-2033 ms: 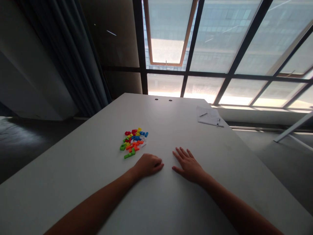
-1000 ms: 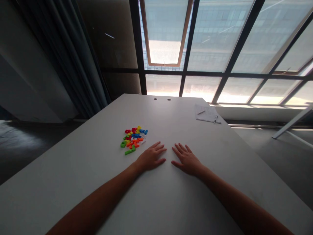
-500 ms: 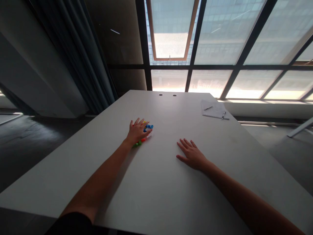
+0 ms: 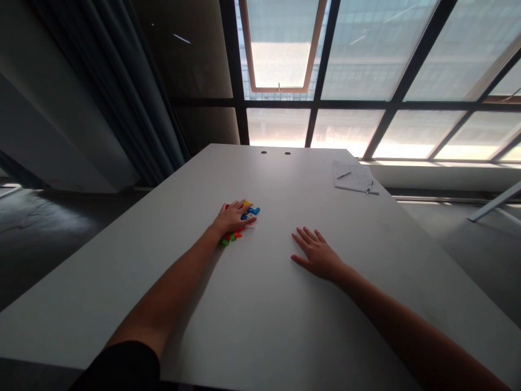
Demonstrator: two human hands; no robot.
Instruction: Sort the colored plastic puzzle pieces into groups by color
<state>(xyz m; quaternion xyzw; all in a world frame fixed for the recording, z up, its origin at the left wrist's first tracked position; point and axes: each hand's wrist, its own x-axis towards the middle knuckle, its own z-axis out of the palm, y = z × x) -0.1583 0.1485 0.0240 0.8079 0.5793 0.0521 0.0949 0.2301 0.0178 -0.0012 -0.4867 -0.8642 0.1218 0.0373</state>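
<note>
My left hand (image 4: 231, 218) lies spread over a small heap of colourful plastic pieces, its fingers apart and covering part of the heap. Blue pieces (image 4: 254, 210) and a yellow piece (image 4: 246, 203) peek out past the fingertips. On the near side, by the wrist, are a red piece (image 4: 238, 235) and a green piece (image 4: 224, 242). The exact kind of these pieces is too small to make out. My right hand (image 4: 319, 255) rests flat on the white table (image 4: 260, 304), fingers stretched, holding nothing, to the right of the heap.
Toward the back right of the table lie sheets of paper (image 4: 352, 175) with a pen (image 4: 344, 175) on them. Two round cable holes (image 4: 264, 152) sit near the far edge. Beyond stand large windows, with a dark curtain (image 4: 142, 98) at left.
My left hand has dropped lower over the heap, and the pieces show more around it, shifted slightly. My right hand keeps its flat pose. The whole view has tilted a little.
</note>
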